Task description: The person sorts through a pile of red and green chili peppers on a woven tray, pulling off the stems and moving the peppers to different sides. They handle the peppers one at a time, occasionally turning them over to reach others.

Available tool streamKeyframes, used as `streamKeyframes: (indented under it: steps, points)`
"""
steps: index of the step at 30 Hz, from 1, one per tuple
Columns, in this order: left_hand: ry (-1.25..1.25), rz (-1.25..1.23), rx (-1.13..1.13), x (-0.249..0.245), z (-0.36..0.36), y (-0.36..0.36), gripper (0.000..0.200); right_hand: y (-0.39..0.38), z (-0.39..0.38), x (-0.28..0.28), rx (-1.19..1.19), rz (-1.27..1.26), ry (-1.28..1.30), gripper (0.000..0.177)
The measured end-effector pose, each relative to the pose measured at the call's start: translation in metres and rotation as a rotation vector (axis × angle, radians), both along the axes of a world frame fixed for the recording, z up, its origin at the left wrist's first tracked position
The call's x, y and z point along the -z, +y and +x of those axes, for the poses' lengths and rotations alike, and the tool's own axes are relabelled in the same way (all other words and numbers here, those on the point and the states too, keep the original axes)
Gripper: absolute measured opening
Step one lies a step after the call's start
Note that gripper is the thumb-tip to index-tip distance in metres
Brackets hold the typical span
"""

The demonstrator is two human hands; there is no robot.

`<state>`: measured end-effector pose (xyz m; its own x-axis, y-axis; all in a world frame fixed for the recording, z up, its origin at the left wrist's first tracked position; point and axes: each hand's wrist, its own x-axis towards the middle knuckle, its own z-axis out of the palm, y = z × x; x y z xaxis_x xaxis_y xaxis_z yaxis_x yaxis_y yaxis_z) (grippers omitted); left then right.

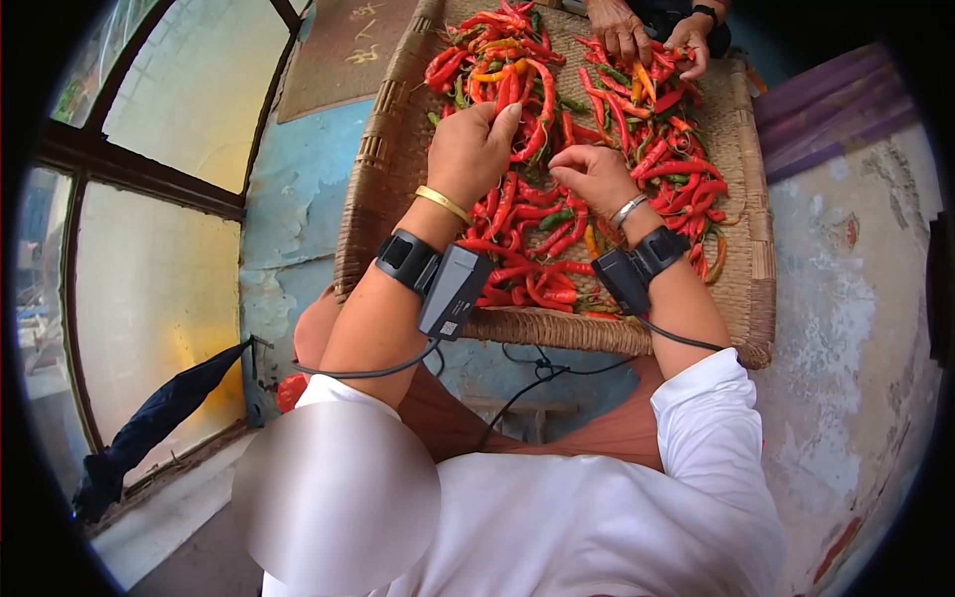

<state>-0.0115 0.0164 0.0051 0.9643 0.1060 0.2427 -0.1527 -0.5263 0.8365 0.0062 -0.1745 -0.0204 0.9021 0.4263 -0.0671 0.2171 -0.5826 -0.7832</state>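
Observation:
A woven tray [383, 149] holds a heap of red chili peppers [676, 179], with a few orange and green ones mixed in. My left hand [473, 149] hovers over the middle of the heap, thumb and fingers pinched on a red chili [509, 88] that points up. My right hand [594, 177] rests on the peppers beside it, fingers curled down onto them; whether it grips one is hidden. Both wrists carry black strapped devices with cables.
Another person's two hands [647, 35] work among the chilies at the tray's far edge. A folded dark umbrella [159, 423] leans by the window at left. A worn blue-and-white floor surrounds the tray. A mat [343, 50] lies beyond.

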Motion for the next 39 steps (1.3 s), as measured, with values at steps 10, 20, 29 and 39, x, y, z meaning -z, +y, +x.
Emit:
streamKeyframes:
  steps: [10,20,29,39]
  points:
    - [0.039,0.123,-0.012,-0.005,-0.003,-0.001,0.036,0.042,-0.023,0.017,-0.495,-0.524,-0.186,0.035]
    - [0.0,0.128,-0.001,-0.002,-0.003,-0.002,0.034,0.04,-0.021,-0.004,-0.414,-0.564,-0.327,0.019]
    - [0.062,-0.016,-0.03,0.0,0.001,0.0,0.035,-0.013,0.015,-0.02,0.586,0.791,0.09,0.027]
    - [0.12,0.254,0.131,0.006,-0.002,0.002,0.024,0.011,0.007,0.002,0.381,0.798,0.504,0.048]
